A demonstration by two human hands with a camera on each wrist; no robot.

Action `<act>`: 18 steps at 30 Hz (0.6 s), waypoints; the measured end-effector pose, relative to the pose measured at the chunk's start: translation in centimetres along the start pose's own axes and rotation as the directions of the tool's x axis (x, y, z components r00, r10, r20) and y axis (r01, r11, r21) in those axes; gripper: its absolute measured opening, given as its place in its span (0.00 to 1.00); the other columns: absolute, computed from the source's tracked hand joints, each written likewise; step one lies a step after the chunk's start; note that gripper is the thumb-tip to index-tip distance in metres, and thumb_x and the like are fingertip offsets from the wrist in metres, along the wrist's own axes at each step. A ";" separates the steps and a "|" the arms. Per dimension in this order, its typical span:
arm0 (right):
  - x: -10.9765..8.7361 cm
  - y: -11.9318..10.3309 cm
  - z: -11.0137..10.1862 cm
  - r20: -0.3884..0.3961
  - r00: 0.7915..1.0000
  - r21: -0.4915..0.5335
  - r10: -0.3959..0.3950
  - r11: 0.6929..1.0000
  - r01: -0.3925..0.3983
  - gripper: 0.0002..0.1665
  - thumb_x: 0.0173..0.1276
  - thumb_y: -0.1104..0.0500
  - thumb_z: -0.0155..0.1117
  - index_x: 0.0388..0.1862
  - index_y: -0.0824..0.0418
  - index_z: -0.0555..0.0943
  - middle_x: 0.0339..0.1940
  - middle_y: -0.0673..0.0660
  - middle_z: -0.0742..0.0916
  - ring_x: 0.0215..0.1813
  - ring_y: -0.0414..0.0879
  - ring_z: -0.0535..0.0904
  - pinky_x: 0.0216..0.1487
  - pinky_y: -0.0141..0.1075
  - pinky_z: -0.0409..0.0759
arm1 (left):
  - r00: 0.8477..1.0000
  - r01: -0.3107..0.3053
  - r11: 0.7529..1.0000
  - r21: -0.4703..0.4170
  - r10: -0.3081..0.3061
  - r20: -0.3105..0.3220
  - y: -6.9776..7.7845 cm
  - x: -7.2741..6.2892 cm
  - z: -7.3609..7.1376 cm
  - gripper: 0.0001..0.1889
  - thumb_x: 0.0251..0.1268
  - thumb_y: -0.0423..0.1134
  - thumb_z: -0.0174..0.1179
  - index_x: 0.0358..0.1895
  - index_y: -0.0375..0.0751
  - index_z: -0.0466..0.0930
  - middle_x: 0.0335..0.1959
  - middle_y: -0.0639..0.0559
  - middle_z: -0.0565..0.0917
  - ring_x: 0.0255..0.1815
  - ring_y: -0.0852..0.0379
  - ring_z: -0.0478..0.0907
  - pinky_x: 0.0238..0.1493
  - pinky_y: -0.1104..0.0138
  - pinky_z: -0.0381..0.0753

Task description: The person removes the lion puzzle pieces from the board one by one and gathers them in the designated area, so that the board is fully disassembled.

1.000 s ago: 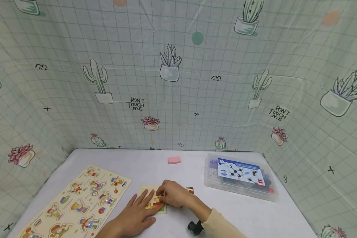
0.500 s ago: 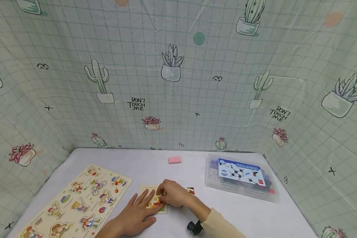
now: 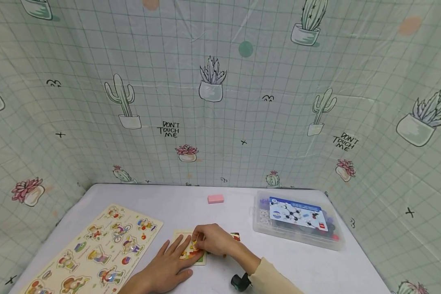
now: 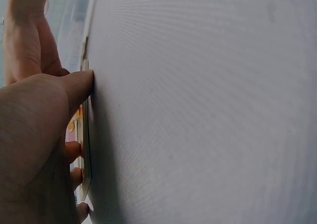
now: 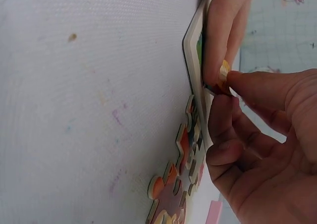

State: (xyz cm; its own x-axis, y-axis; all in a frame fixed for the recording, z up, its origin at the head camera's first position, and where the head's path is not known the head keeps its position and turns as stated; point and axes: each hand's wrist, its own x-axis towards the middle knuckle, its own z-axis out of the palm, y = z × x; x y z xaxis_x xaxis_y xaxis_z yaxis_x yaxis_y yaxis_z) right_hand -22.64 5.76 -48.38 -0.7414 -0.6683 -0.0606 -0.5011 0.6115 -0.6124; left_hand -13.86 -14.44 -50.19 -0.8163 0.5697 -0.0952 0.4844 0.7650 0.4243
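Note:
My left hand (image 3: 169, 263) lies over a small jigsaw puzzle board (image 3: 202, 261), its fingers spread and straight, the tips on the picture. From the right, my right hand (image 3: 214, 240) reaches over the same board. Between thumb and fingers it pinches a small yellow puzzle piece (image 5: 224, 76), close by a finger of the left hand. Beyond the board's edge, several interlocking puzzle pieces (image 5: 182, 144) lie on the table; in the head view the right hand mostly hides them. The left wrist view shows the left thumb (image 4: 81, 83) at the board's edge.
A large wooden board (image 3: 84, 228) with printed children figures lies at the left. Toward the back sits a pink block (image 3: 215, 199). A clear plastic case (image 3: 297, 241) with a blue and white label stands at the right. A black device (image 3: 240, 281) is by the right sleeve.
Both hands keep nearly the same places. The right hand's fingertips shift only slightly over the board.

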 end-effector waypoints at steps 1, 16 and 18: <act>0.0 0.0 0.0 0.001 1.000 0.010 -0.001 1.000 0.001 0.05 0.67 0.61 0.68 0.38 0.51 0.83 0.26 0.39 0.81 0.26 0.32 0.74 0.30 0.26 0.74 | 1.000 0.001 1.000 0.002 -0.001 0.000 0.0 0.0 0.0 0.25 0.78 0.59 0.46 0.75 0.70 0.65 0.83 0.43 0.50 0.81 0.34 0.44 0.71 0.31 0.46; -0.1 0.1 0.0 0.016 1.000 0.031 0.005 1.000 -0.006 0.10 0.65 0.65 0.68 0.39 0.49 0.82 0.26 0.39 0.82 0.25 0.32 0.74 0.28 0.26 0.73 | 1.000 -0.001 1.000 -0.013 0.001 0.003 0.0 -0.1 0.0 0.25 0.78 0.59 0.45 0.75 0.69 0.65 0.83 0.43 0.49 0.81 0.34 0.43 0.72 0.31 0.44; -0.1 0.2 0.0 0.017 1.000 0.030 0.003 1.000 -0.004 0.10 0.65 0.65 0.68 0.40 0.50 0.82 0.26 0.39 0.82 0.25 0.32 0.74 0.28 0.26 0.73 | 1.000 -0.005 1.000 -0.016 0.005 0.000 -0.1 0.0 0.0 0.25 0.78 0.60 0.45 0.76 0.69 0.65 0.83 0.42 0.49 0.81 0.34 0.43 0.71 0.31 0.44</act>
State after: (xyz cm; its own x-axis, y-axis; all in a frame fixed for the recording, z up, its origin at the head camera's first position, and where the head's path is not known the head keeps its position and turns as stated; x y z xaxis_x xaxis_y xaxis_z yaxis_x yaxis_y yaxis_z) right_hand -22.62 5.96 -48.46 -0.7354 -0.6734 -0.0756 -0.4848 0.6008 -0.6357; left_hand -13.87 -14.55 -50.26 -0.8140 0.5733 -0.0929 0.4831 0.7572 0.4395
